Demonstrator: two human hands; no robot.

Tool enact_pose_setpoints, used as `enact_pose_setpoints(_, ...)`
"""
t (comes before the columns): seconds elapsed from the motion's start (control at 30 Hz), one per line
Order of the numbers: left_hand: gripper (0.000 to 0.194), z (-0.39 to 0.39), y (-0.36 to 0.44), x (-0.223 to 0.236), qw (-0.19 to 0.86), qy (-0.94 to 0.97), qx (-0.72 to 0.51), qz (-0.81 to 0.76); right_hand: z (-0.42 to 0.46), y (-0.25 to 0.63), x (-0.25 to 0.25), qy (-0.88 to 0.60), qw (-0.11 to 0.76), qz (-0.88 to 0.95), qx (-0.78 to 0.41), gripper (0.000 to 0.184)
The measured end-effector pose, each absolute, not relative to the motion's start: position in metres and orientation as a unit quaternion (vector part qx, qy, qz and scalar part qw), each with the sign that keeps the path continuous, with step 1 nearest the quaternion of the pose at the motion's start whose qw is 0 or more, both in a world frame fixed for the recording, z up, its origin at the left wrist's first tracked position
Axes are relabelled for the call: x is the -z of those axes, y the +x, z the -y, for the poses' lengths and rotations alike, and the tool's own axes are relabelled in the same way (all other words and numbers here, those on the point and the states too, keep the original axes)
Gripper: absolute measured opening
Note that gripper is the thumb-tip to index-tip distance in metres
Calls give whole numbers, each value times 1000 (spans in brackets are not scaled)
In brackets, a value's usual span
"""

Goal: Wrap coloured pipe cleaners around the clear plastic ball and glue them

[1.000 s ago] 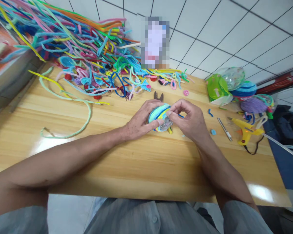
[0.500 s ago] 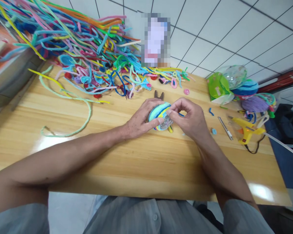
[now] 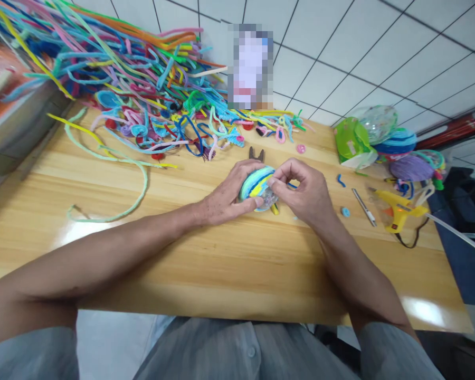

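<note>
A clear ball, partly wrapped in light green, blue and yellow pipe cleaners, sits in my left hand. The left fingers curve over its far side and the thumb presses its near side, where bare clear surface shows. At the ball's right side, my right hand pinches thumb and forefinger together on the yellow pipe cleaner; its end is hidden by the fingertips. Just beyond the ball lie dark-jawed pliers, mostly covered by the left hand and ball.
A heap of coloured pipe cleaners fills the back left. On the right lie a yellow glue gun, a craft knife and a small blue roll. Behind them are a green packet and wrapped balls. A phone-like blurred patch stands at the back.
The ball has turned slightly in my left hand, and more of the yellow strip shows. My right hand keeps its pinch at the ball's side, and the view has shifted a little.
</note>
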State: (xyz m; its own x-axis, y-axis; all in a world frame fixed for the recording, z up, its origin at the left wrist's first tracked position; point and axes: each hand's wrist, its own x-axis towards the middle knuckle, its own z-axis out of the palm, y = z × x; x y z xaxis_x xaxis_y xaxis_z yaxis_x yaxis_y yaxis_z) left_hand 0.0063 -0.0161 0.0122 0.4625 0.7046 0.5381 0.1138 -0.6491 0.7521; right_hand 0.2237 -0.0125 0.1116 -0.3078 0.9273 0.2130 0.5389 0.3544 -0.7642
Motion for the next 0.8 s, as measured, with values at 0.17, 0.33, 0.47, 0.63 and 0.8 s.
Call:
enact_pose_setpoints(0.17,78,12,6,-9,312,803,-451,-233,13,223,-111,-480,339,753,-296,8)
enact_pose_setpoints(0.33,80,11,5,-7,310,806,-452,-224,13,224,-112,-486,333,752,-296,8)
enact_pose_setpoints(0.47,79,12,4,-5,308,805,-453,-227,13,223,-112,-485,333,753,-296,8)
enact_pose_setpoints(0.63,66,19,5,-14,338,786,-447,-262,15,222,-113,-483,333,753,-299,9)
enact_pose_setpoints(0.8,50,24,6,-27,357,770,-444,-287,18,220,-111,-482,340,755,-286,9)
